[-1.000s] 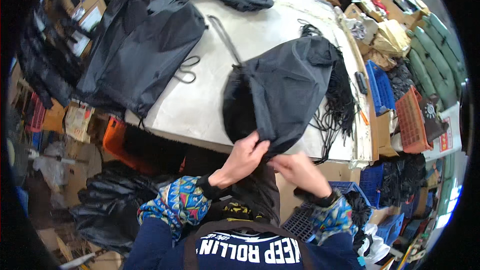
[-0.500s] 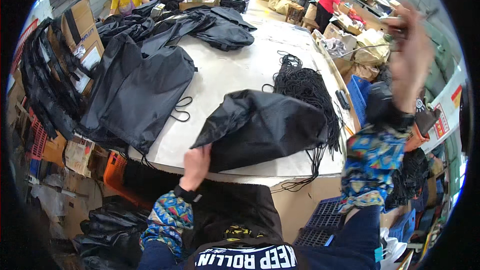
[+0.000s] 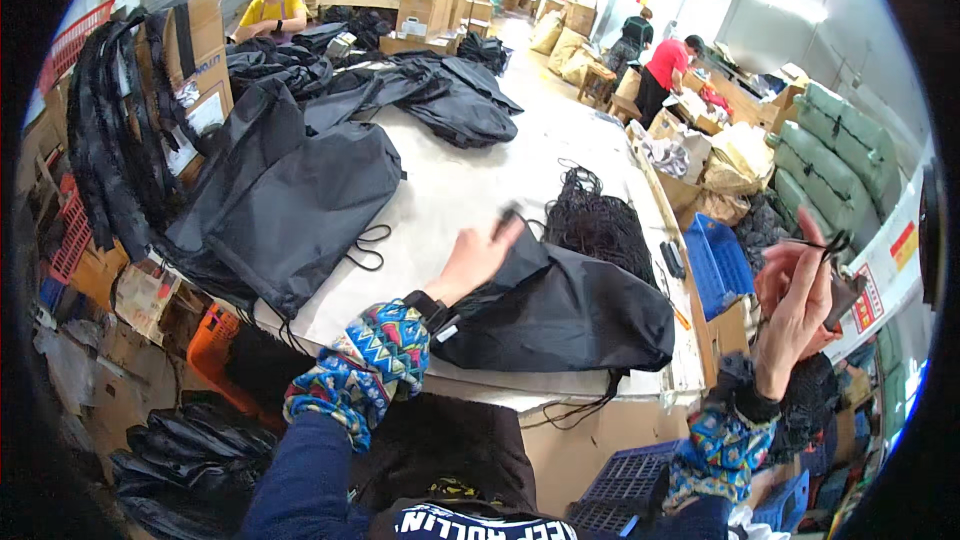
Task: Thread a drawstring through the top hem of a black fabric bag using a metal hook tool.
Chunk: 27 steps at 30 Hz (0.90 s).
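Head view: black drawstring bag [image 3: 560, 315] lies lengthwise across the tabletop [image 3: 470, 190], left hand [image 3: 480, 258] fingers gripping its upper corner; right hand [image 3: 795, 305] pinches a black cord [image 3: 815, 243].

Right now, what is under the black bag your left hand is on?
The black fabric bag lies on the pale table top, its cords trailing over the near edge. The left hand holds its upper corner. Whatever lies beneath the fabric is covered, and its far edge hides part of the pile of black cords.
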### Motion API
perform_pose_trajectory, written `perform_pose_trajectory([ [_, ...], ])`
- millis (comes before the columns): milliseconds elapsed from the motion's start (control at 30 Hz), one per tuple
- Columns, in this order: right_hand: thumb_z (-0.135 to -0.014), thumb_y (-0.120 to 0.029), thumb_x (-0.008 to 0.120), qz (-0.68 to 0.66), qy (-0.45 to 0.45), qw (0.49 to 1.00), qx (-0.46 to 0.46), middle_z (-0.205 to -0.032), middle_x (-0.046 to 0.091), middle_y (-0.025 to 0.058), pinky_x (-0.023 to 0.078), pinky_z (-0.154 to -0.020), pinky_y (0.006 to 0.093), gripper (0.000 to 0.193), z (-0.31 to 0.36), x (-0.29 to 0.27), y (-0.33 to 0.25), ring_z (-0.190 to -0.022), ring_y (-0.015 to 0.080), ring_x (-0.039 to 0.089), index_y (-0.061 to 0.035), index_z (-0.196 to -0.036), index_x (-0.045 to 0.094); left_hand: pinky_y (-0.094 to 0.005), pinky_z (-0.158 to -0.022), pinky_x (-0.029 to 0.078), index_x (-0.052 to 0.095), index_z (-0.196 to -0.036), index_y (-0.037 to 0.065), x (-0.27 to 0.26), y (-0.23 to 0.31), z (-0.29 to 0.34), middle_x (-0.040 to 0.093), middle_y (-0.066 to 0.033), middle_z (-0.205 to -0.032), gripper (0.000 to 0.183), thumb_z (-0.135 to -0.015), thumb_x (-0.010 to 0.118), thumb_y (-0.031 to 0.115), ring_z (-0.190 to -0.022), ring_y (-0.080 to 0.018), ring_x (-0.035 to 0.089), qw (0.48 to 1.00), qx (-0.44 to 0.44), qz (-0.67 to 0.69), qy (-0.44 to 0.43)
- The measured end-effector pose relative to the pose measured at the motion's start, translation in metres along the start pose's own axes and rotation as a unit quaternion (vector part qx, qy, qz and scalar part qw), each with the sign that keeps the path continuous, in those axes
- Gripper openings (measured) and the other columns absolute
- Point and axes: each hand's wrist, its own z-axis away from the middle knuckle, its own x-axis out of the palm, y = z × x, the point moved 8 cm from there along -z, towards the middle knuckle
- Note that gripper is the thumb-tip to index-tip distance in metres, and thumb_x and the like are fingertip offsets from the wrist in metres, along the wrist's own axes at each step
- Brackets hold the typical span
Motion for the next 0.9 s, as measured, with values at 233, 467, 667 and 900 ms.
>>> perform_pose_trajectory([
  [233,-0.096,-0.009,0.044,0.340,0.078,0.937,0.027,-0.072,0.053,-0.0024,0.036,-0.053,0.0163,0.029,-0.002,-0.236,0.176,-0.059,0.0016,0.043,-0.0012,-0.119,0.058,-0.0378,-0.081,0.049,0.055,-0.106,-0.009,-0.140,-0.159,0.030,0.060,-0.0171,-0.105,0.050,-0.092,0.051,0.039,-0.091,-0.0277,0.060,0.776,-0.315,0.389,0.385],
  [467,-0.090,-0.014,0.055,0.266,-0.146,0.912,0.276,-0.107,0.064,0.0088,0.047,-0.078,0.0280,0.027,0.100,-0.066,0.204,-0.087,0.0151,0.060,0.0010,-0.112,0.061,-0.0324,-0.081,0.049,0.058,-0.106,0.004,-0.080,-0.102,0.105,0.063,-0.0047,-0.108,0.026,-0.094,0.053,0.025,-0.095,-0.0178,0.061,0.736,-0.361,0.521,0.237],
  [667,-0.080,-0.020,0.068,0.252,-0.299,0.919,0.040,-0.086,0.059,0.0100,0.049,-0.060,0.0333,0.049,0.205,0.152,0.113,-0.072,0.0243,0.059,-0.0052,-0.124,0.051,-0.0395,-0.098,0.043,0.051,-0.122,0.003,-0.040,-0.029,0.143,0.057,-0.0089,-0.123,0.039,-0.095,0.050,0.032,-0.111,-0.0228,0.055,0.699,-0.383,0.588,0.138],
  [900,-0.077,-0.004,0.055,0.270,-0.362,0.892,-0.035,-0.085,0.051,0.0097,0.047,-0.054,0.0368,0.033,0.214,0.175,0.114,-0.072,0.0269,0.058,-0.0035,-0.111,0.052,-0.0394,-0.091,0.047,0.054,-0.116,0.002,-0.092,-0.059,0.158,0.060,-0.0082,-0.114,0.033,-0.097,0.047,0.028,-0.104,-0.0232,0.058,0.751,-0.353,0.535,0.155],
])
